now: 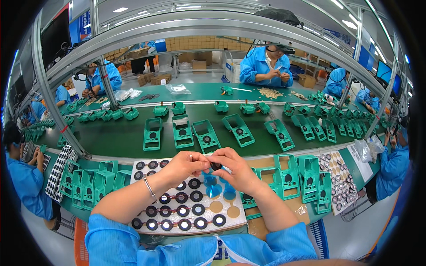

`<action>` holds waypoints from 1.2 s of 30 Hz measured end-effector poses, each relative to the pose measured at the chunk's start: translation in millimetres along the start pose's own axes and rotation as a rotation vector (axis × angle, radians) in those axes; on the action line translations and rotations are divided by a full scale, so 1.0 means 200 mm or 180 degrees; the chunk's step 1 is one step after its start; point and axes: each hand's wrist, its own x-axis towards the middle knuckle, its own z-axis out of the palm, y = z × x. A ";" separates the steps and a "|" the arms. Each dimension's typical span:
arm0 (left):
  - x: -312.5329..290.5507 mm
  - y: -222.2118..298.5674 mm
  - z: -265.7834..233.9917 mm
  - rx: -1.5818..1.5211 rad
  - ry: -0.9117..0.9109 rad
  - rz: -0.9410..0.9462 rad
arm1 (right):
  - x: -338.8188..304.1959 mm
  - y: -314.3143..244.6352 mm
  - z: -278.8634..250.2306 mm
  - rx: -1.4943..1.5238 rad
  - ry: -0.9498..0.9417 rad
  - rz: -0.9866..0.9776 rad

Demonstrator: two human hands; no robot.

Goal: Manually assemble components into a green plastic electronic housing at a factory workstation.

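Observation:
Over a white foam board [245, 218], my two hands meet in front of me. A small black round speaker [216, 166] is pinched in the fingers of my right hand [237, 172]. My left hand [188, 165] is closed, its fingertips right against the speaker's left side; what they pinch is hidden. On the board lie rows of black ring-shaped speakers [182, 197] with pale centres, some joined by reddish wires. Below my right hand are shiny blue round films [214, 190] and tan round pieces [233, 211].
Green plastic housings [103, 184] stand left of the board, and more housings [287, 178] to the right. A dark green conveyor [120, 139] ahead carries further housings [239, 130]. A metal frame [199, 27] spans above. Co-workers [266, 66] sit across and at both sides.

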 end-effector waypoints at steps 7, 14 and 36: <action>0.03 -0.04 -0.03 -0.0989 -0.0117 -0.0378 | 0.01 0.06 0.01 0.0829 -0.0001 0.0197; 0.06 -0.12 -0.12 0.0327 -0.0037 -0.0170 | 0.03 0.15 -0.06 0.2314 0.0810 0.0931; 0.57 -0.17 -0.76 0.2624 0.1640 -0.0268 | 0.05 0.06 -0.08 0.2737 0.0668 0.1154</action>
